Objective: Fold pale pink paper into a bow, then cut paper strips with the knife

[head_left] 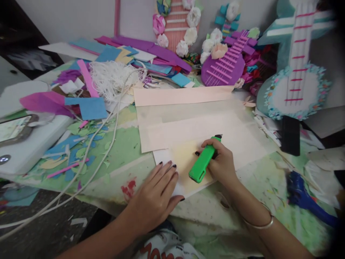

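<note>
In my right hand (219, 162) is a green box cutter (202, 162), its blade tip showing at the upper end. The cutter is held tilted over a pale yellow sheet (183, 158) that lies on white paper (160, 157). My left hand (159, 190) rests flat on the white paper's left part, fingers stretched out and pointing away from me. Behind the hands, a large pale pink sheet (161, 135) covers the middle of the table. A pale pink strip (183, 96) lies along its far side.
White cords (114, 126) run across the left, by shredded white paper (106, 79) and coloured scraps. A blue glue gun (302, 194) and a black phone (290, 136) lie right. Decorated guitar shapes, one purple (222, 68), stand at the back. A phone (14, 127) sits far left.
</note>
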Available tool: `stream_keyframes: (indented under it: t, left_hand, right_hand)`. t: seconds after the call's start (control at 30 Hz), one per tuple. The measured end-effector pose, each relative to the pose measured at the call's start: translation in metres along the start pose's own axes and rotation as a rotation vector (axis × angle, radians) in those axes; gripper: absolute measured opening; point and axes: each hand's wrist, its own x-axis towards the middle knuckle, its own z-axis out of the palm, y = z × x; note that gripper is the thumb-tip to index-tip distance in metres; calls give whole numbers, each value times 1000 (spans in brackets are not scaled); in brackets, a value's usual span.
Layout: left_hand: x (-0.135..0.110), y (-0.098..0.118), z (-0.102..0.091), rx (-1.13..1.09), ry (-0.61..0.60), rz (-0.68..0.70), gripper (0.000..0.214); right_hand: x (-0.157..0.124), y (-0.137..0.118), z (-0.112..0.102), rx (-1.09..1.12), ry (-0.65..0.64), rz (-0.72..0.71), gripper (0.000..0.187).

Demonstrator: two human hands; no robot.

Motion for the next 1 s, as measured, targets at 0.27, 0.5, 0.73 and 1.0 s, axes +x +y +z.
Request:
stream_keyframes:
  t: [0.27,0.5,0.73,1.0]
  left_hand:
    - [-3,-2,1,-72,-7,-43,37]
    - [0,-3,1,-78,-54,-71,41]
    - [1,-2,0,-73,-64,-61,34]
    - [1,-5,1,-156,-103,-102,36]
  right_hand:
    - [1,-4,2,-72,-75,-41,14]
    - [0,-7,1,-94,-106,-53,17]
    - [-1,-10,1,-106,-91,-61,20]
    - [-2,-2,0,-46,-88,-81,23]
